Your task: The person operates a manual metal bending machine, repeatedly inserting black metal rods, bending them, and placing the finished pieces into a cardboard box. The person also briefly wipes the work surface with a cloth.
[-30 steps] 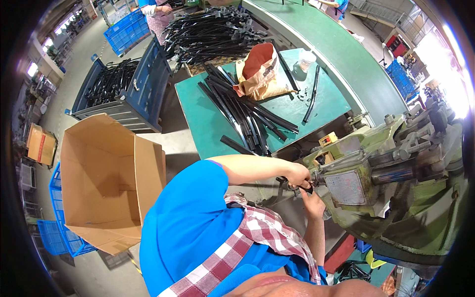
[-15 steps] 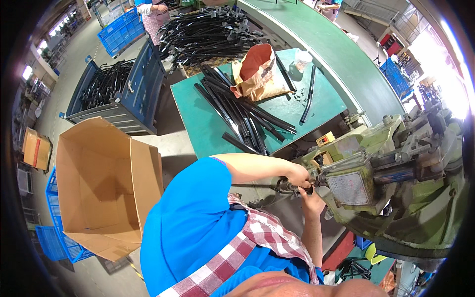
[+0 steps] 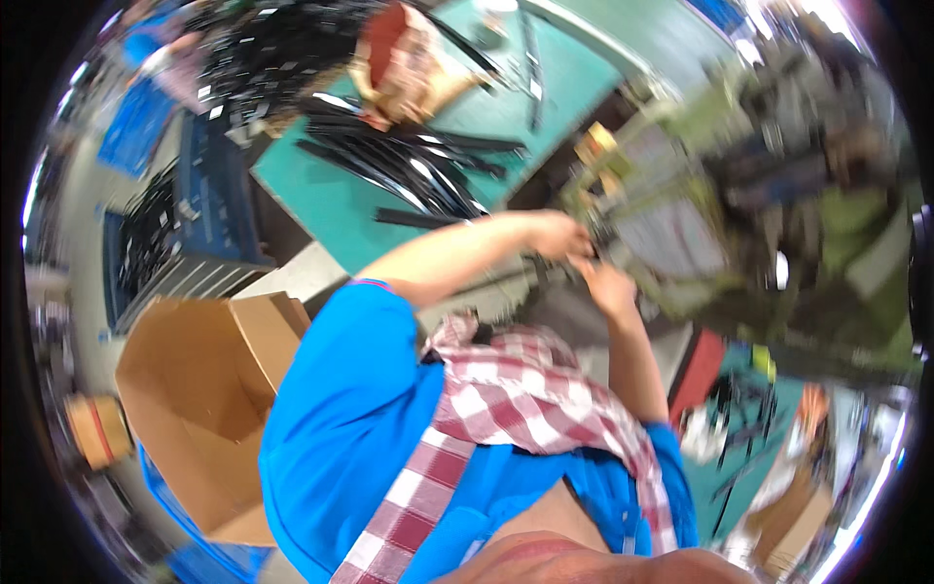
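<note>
At the green machine (image 3: 769, 229), to the right of your view, your left hand (image 3: 559, 237) and right hand (image 3: 610, 287) are close together with fingers bent; blur hides whether they grasp anything. You seem to be at close two-handed work beside it, so any next move there likely calls for steady fingertips. Beyond, black strips (image 3: 389, 156) lie bunched on the green table (image 3: 316, 209).

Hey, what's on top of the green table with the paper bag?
The paper bag, a pile of black strips, two more strips further right, and a pale cup. The tabletop beneath the pile and bag is covered, so I can't see it.
</note>
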`<state>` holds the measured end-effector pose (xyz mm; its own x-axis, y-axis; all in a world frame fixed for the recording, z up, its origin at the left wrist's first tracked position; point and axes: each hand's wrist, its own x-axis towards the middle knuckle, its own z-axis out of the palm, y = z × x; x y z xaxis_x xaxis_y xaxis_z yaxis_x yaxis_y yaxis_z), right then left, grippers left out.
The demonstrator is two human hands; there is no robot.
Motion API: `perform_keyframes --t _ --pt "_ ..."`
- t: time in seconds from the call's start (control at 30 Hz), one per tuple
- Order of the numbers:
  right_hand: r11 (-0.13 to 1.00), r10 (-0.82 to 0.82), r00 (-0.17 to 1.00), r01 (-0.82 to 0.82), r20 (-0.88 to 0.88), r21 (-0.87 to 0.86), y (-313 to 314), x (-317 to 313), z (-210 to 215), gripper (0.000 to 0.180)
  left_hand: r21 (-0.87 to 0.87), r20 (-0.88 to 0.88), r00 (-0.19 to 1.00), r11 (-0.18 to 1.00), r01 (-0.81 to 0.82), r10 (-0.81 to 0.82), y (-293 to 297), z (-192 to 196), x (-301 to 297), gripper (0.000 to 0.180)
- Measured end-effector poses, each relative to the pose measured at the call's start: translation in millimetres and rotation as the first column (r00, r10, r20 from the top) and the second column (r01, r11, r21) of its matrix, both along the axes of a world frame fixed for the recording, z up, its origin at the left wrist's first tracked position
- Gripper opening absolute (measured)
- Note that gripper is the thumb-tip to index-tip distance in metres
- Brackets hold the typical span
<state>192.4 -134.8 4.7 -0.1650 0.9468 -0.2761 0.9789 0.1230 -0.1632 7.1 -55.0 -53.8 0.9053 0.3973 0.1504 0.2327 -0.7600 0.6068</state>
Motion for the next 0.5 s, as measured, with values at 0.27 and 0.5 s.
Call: perform_keyframes --t 0.27,0.5 --pt "0.983 0.014 0.971 0.03 -0.241 0.179 23 -3 -9 0.056 -0.208 -0.175 0.941 0.923 -0.323 0.29 -7 53 -4 0.04" --pt "0.998 -0.02 0.968 0.034 -0.252 0.052 27 -7 -16 0.057 -0.013 -0.18 0.932 0.947 -0.321 0.314 -4 28 -5 0.038"
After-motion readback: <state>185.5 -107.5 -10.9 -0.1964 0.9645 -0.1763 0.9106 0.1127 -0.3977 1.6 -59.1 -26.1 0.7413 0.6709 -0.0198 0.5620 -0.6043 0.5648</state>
